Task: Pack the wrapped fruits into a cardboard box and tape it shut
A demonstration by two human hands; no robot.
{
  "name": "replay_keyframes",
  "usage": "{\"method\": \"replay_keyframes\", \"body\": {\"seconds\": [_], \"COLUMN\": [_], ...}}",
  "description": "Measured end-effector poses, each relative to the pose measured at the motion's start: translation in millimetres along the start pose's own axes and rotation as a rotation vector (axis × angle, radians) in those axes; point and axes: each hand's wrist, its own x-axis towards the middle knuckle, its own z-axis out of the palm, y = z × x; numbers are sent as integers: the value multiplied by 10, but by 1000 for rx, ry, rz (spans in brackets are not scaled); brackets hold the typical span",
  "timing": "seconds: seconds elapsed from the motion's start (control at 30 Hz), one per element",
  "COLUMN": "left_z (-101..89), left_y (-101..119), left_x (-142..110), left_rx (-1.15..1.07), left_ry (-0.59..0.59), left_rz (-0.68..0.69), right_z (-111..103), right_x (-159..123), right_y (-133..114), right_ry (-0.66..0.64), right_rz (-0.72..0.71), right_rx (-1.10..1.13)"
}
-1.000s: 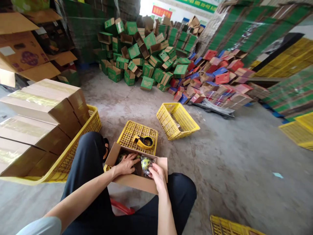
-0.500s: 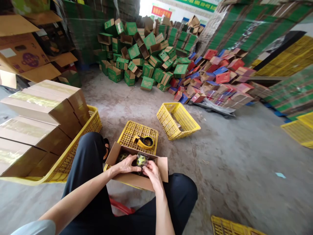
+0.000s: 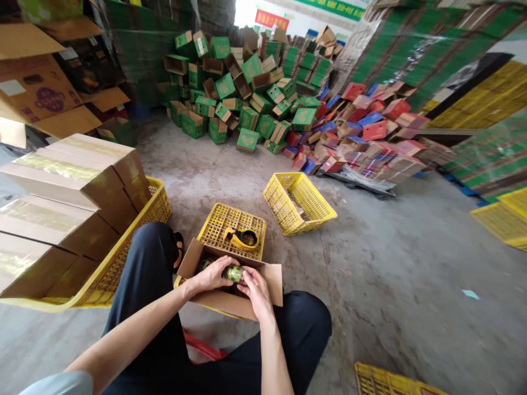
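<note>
Between my two hands is a green fruit in shiny clear wrap (image 3: 234, 273), its exact kind too small to tell. My left hand (image 3: 214, 274) grips its left side and my right hand (image 3: 254, 286) its right side, fingers curled around it. Both hands are over an open cardboard box (image 3: 224, 300) that stands between my knees. More wrapped fruit (image 3: 205, 263) shows dimly inside the box, partly hidden by my left hand. Beyond the box, a yellow tape dispenser (image 3: 242, 239) lies on an upturned yellow crate (image 3: 214, 222).
Taped cartons (image 3: 61, 211) fill a large yellow crate (image 3: 158, 211) at my left. An open yellow crate (image 3: 298, 203) stands ahead on the floor. Farther back are piles of green boxes (image 3: 247, 118) and red and blue boxes (image 3: 370, 129). Another yellow crate (image 3: 387, 381) lies at lower right.
The wrapped fruit has turned and sunk slightly lower between my hands, now lying more sideways. My left hand has shifted a little up and closed more around it.
</note>
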Motion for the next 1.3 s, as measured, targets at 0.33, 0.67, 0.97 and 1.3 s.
{"method": "replay_keyframes", "body": {"seconds": [0.33, 0.67, 0.97, 1.3], "left_z": [-100, -147, -64, -153], "left_y": [-68, -52, -49, -11], "left_x": [-66, -46, -11, -48], "left_rx": [-829, -867, -852, -863], "left_ry": [-119, 58, 140, 60], "left_rz": [-517, -486, -440, -481], "right_z": [-44, -22, -39, -157], "right_x": [-43, -46, -37, 58], "right_y": [-66, -110, -21, 86], "right_ry": [80, 99, 83, 208], "right_rz": [-135, -54, -29, -90], "right_rx": [25, 140, 59, 16]}}
